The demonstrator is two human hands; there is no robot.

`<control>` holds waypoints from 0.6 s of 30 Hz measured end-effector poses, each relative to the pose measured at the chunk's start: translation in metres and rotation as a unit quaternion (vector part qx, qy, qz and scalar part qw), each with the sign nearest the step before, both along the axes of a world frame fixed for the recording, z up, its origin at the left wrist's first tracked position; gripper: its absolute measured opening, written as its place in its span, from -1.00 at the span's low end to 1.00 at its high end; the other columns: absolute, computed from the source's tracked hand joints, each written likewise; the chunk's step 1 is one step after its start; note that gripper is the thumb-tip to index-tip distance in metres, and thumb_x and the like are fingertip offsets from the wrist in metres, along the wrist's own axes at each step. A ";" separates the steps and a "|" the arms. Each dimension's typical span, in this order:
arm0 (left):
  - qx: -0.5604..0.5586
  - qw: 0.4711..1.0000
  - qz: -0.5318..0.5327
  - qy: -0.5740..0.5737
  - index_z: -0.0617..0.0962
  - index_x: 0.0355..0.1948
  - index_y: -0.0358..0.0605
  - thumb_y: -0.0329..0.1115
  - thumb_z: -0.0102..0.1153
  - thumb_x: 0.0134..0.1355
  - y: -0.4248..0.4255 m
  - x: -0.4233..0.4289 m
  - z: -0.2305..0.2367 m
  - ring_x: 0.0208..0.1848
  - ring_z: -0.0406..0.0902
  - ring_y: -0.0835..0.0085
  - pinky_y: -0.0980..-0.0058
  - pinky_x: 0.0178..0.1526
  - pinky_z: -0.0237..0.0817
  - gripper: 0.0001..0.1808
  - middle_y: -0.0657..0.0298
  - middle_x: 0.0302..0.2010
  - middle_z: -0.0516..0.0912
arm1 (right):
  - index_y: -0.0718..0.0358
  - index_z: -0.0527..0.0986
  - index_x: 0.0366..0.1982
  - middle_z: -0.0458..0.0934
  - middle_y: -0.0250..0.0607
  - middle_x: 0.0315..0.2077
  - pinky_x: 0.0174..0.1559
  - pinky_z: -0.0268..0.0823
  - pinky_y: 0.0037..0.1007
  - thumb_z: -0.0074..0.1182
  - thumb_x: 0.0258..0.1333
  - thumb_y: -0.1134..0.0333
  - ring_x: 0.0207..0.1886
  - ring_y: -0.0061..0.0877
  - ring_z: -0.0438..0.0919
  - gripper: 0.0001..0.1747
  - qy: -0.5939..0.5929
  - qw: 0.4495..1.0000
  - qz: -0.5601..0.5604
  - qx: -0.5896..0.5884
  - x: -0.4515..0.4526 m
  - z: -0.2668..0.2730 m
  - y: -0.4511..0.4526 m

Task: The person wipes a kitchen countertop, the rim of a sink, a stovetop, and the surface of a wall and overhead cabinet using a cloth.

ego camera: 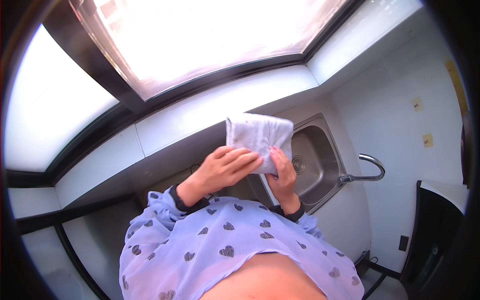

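Note:
A folded white cloth [258, 131] is held up in front of me, beside and partly over the sink's left rim. The fingers of my left hand [225, 167] lie together across its lower left part; the thumb is hidden. With the thumb on its near face, my right hand [284, 174] grips the lower right edge of the cloth. What lies behind the cloth is out of sight.
To the right is a stainless steel sink [315, 161] with a drain strainer [298, 164] and a curved chrome faucet [371, 174]. A white ledge [225, 101] runs below the window [210, 33]. Adhesive hooks [427, 140] are on the right wall.

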State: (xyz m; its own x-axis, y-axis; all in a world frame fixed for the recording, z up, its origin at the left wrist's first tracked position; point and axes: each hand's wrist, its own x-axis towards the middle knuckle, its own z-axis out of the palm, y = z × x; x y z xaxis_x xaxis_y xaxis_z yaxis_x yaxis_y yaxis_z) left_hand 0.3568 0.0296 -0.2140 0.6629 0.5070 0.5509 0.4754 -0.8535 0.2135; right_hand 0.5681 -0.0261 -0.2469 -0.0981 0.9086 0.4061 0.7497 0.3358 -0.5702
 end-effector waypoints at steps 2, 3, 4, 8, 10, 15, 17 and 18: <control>0.007 0.999 0.046 -0.011 0.62 0.00 0.09 -0.34 0.15 0.03 0.004 -0.006 0.025 -0.01 0.48 0.54 0.52 0.00 0.21 -0.57 0.43 0.02 0.55 | 0.21 0.41 0.10 0.54 -0.13 0.00 0.07 0.41 -0.26 0.18 -0.17 0.58 0.07 -0.20 0.53 -0.34 -0.015 0.991 0.085 0.105 0.006 0.029 0.024; 0.011 0.998 0.053 -0.017 0.63 -0.02 0.09 -0.35 0.15 0.03 0.006 -0.012 0.031 0.00 0.48 0.53 0.51 0.01 0.20 -0.58 0.44 0.02 0.55 | 0.21 0.41 0.10 0.54 -0.13 0.00 0.07 0.41 -0.26 0.18 -0.17 0.58 0.07 -0.20 0.53 -0.34 -0.016 0.994 0.053 0.098 0.001 0.036 0.029; -0.013 0.998 0.064 0.007 0.60 0.03 0.07 -0.36 0.14 0.06 0.007 -0.014 0.028 0.04 0.46 0.52 0.48 0.06 0.20 -0.56 0.41 0.03 0.54 | 0.18 0.39 0.14 0.48 -0.10 0.06 0.14 0.34 -0.23 0.20 -0.14 0.52 0.13 -0.18 0.47 -0.32 -0.054 0.994 0.080 0.060 0.000 0.041 0.033; -0.172 0.976 0.044 0.124 0.45 0.19 -0.09 -0.28 0.25 0.04 0.028 -0.004 0.013 0.24 0.34 0.29 0.29 0.25 0.13 -0.37 0.24 0.20 0.42 | 0.06 0.28 0.26 0.29 0.01 0.20 0.33 0.08 -0.14 0.25 -0.07 0.34 0.30 -0.15 0.26 -0.22 -0.163 0.972 0.070 -0.157 0.002 0.051 0.045; -0.253 0.962 0.032 0.094 0.36 0.25 -0.22 -0.20 0.31 0.03 0.028 0.010 0.003 0.34 0.25 0.15 0.17 0.34 0.08 -0.23 0.11 0.29 0.34 | 0.02 0.24 0.29 0.25 0.02 0.22 0.35 0.01 -0.13 0.27 -0.08 0.31 0.33 -0.16 0.21 -0.17 -0.168 0.970 0.045 -0.169 0.016 0.051 0.047; -0.207 0.978 0.031 0.014 0.36 0.24 -0.28 -0.18 0.34 -0.02 0.027 0.040 -0.003 0.27 0.34 0.14 0.24 0.28 0.19 -0.20 0.07 0.26 0.37 | -0.03 0.20 0.32 0.21 0.02 0.25 0.37 -0.03 -0.13 0.37 -0.22 0.27 0.36 -0.17 0.16 -0.02 -0.188 0.967 -0.001 -0.174 0.030 0.058 0.046; -0.213 0.977 0.001 0.021 0.37 0.23 -0.28 -0.22 0.36 -0.07 0.034 0.043 -0.002 0.27 0.34 0.16 0.27 0.27 0.21 -0.19 0.08 0.25 0.39 | -0.02 0.20 0.32 0.21 0.03 0.26 0.38 -0.05 -0.14 0.37 -0.25 0.30 0.36 -0.17 0.16 0.00 -0.187 0.966 -0.006 -0.178 0.024 0.060 0.050; -0.210 0.977 -0.005 0.023 0.37 0.23 -0.28 -0.22 0.36 -0.07 0.037 0.045 -0.001 0.27 0.34 0.16 0.27 0.27 0.21 -0.19 0.08 0.25 0.39 | 0.01 0.21 0.32 0.21 0.04 0.26 0.38 -0.06 -0.13 0.37 -0.26 0.32 0.36 -0.18 0.16 0.00 -0.184 0.965 0.002 -0.188 0.024 0.060 0.053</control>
State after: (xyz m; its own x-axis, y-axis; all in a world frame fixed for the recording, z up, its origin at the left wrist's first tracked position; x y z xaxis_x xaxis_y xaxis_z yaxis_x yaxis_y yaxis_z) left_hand 0.4013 0.0664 -0.2154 0.6881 0.6755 0.2649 0.4850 -0.6997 0.5246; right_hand 0.5922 0.0264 -0.1864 -0.1756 0.9843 -0.0152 0.9237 0.1594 -0.3484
